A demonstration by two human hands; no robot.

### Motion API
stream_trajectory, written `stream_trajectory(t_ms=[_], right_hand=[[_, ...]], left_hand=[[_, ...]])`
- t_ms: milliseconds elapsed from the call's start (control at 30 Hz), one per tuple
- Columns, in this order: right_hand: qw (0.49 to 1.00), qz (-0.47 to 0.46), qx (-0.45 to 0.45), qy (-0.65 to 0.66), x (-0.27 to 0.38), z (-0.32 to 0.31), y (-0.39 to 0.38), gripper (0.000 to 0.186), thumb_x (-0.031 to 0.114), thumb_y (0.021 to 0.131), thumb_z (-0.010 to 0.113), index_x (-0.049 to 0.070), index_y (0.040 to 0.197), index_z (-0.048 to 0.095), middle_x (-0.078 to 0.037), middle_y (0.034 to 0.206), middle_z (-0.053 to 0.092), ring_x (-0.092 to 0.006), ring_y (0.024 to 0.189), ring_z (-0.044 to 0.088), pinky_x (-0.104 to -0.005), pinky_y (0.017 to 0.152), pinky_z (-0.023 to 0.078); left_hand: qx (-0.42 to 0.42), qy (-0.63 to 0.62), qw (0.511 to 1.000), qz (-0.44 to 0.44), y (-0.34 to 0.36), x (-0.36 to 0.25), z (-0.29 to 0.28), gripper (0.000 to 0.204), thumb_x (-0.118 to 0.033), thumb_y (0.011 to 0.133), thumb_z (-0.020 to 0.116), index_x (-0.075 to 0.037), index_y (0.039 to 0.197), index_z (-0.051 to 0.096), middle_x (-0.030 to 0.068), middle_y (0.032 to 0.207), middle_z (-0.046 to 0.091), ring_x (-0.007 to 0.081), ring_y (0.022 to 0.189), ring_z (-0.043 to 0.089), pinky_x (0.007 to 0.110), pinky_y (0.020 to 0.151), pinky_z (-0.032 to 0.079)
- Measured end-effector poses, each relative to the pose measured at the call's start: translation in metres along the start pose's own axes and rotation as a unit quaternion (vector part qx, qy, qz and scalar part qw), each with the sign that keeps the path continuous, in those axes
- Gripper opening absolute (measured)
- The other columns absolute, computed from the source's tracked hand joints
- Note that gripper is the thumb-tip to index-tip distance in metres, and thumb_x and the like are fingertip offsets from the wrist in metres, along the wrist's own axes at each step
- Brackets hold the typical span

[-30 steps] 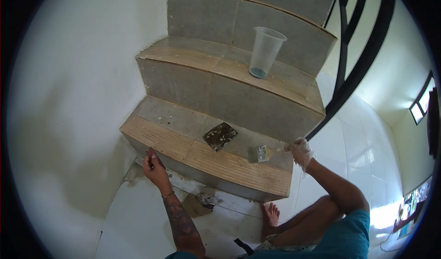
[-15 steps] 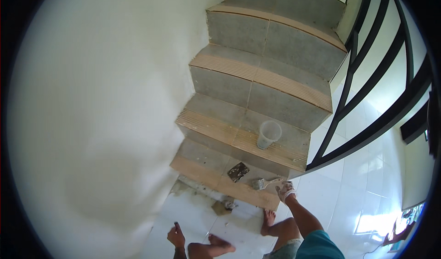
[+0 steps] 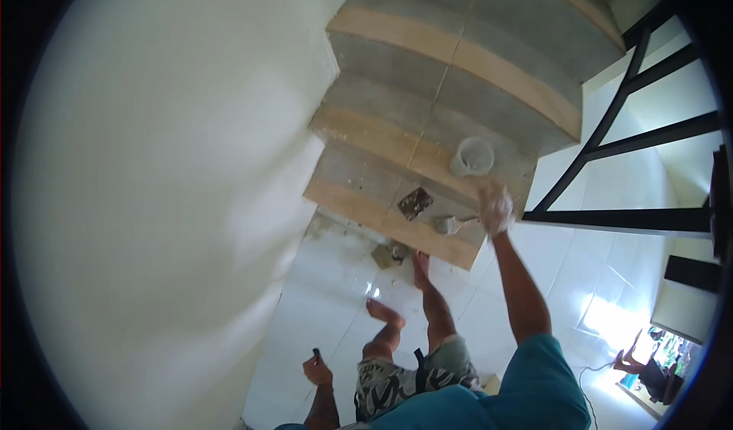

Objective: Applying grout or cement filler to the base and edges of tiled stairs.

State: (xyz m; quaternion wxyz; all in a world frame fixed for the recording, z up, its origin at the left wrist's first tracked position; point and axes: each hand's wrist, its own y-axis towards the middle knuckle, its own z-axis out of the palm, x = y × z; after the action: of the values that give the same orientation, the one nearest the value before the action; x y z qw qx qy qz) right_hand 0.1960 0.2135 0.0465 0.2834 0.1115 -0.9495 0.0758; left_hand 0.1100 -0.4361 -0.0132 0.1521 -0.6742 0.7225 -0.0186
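Right hand (image 3: 495, 207), pale with dust or a glove, closes around the handle of a small trowel (image 3: 449, 224) resting on the lowest stair tread (image 3: 359, 201), while the left hand (image 3: 317, 369) hangs low, pinching a small dark object. Just beside the raised hand stands a translucent plastic cup (image 3: 472, 157), contents unreadable; a careless swing could tip it off the stairs.

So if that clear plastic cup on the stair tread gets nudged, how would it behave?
The plastic cup looks thin-walled and tall for its base, so it would probably tip or slide easily. It stands near the tread's front edge, so a push could send it off. It probably flexes if squeezed.
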Motion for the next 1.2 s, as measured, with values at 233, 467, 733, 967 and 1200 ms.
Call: stream_trajectory(t_ms=[233, 467, 733, 967, 1200], right_hand=[[0.922, 0.112, 0.071, 0.365, -0.021, 0.039, 0.063, 0.04, 0.03, 0.085, 0.058, 0.004, 0.114, 0.053, -0.007, 0.087, 0.061, -0.0188, 0.076, 0.056, -0.0331, 0.068, 0.047], [0.747, 0.077, 0.146, 0.644, 0.035, 0.057, -0.03, 0.038, 0.016, 0.086, 0.056, 0.002, 0.12, 0.048, -0.008, 0.089, 0.059, -0.0149, 0.076, 0.055, -0.0274, 0.064, 0.046], [0.92, -0.133, 0.368, -0.023, 0.044, 0.216, -0.154, 0.044, 0.035, 0.083, 0.053, 0.008, 0.117, 0.047, -0.015, 0.092, 0.059, -0.0314, 0.09, 0.054, -0.0463, 0.082, 0.038], [0.89, 0.022, 0.454, 0.022, 0.011, 0.437, -0.223, 0.044, 0.026, 0.082, 0.046, 0.011, 0.123, 0.046, -0.02, 0.104, 0.06, -0.0347, 0.096, 0.057, -0.04, 0.085, 0.044], [0.883, 0.052, 0.466, -0.01, 0.001, 0.494, -0.253, 0.05, 0.039, 0.083, 0.049, 0.009, 0.123, 0.047, -0.017, 0.101, 0.061, -0.0325, 0.1, 0.056, -0.0401, 0.086, 0.043]], left_hand=[[0.015, -0.043, 0.999, -0.025, -0.009, -0.082, -0.024, 0.016, -0.016, 0.078, 0.064, -0.001, 0.084, 0.067, 0.012, 0.07, 0.063, 0.0243, 0.064, 0.059, 0.036, 0.06, 0.046], [0.049, -0.102, 0.982, -0.15, -0.012, -0.105, -0.03, 0.02, -0.018, 0.081, 0.061, -0.001, 0.091, 0.067, 0.0096, 0.063, 0.061, 0.0156, 0.055, 0.054, 0.031, 0.055, 0.043], [0.066, -0.151, 0.967, -0.192, 0.002, -0.104, -0.02, 0.017, -0.012, 0.085, 0.058, 0.002, 0.093, 0.064, 0.0072, 0.073, 0.064, 0.0106, 0.064, 0.054, 0.029, 0.055, 0.042], [0.077, -0.168, 0.968, -0.168, 0.027, -0.072, 0.039, 0.018, -0.013, 0.088, 0.054, 0.002, 0.097, 0.06, 0.0039, 0.072, 0.054, 0.0105, 0.063, 0.044, 0.027, 0.053, 0.035], [0.081, -0.113, 0.977, -0.16, 0.017, -0.043, 0.051, 0.018, -0.012, 0.091, 0.051, 0.003, 0.095, 0.058, 0.0053, 0.073, 0.052, 0.0112, 0.062, 0.045, 0.027, 0.052, 0.034]])
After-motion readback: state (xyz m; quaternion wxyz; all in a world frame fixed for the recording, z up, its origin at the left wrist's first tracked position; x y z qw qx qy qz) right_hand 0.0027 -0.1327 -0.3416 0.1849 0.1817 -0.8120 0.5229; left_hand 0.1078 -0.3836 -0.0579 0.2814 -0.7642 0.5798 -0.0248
